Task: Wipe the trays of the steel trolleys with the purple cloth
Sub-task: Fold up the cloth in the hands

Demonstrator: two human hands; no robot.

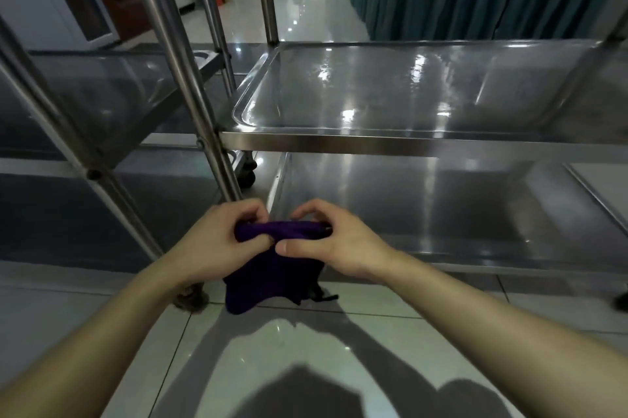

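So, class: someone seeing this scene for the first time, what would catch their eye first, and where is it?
The purple cloth, bunched between the left hand and right hand low in the centre, held in front of the trolley. Behind it, the gleaming steel tray fills the upper right, a lower tray beneath it.

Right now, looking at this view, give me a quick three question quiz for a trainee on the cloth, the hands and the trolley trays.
1. True or false: the purple cloth is lying on the middle tray.
2. What holds the cloth? A) left hand only B) right hand only C) both hands
3. Fill in: the tray below the middle one, the lower tray, carries ____ items.

Key: 1 false, it is held in the air in front of the trolley; 2 C; 3 no.
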